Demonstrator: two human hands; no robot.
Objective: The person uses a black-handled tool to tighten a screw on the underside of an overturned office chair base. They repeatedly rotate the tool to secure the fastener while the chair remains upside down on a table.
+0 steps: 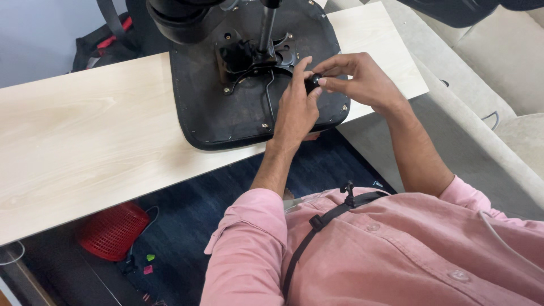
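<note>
A small black knob (312, 83) is pinched between the fingers of both hands, left hand (296, 110) and right hand (362, 79), over the upturned chair seat (226, 119) on the bench (85, 141).

Pink button-up shirt (396, 249) on view, soft fabric, sleeves rolled above the elbows, forearms bare. Two pale buttons show on the front. A black strap (317, 226) with a plastic clip crosses the chest, and a thin white cable (501, 238) trails over the right shoulder.
</note>
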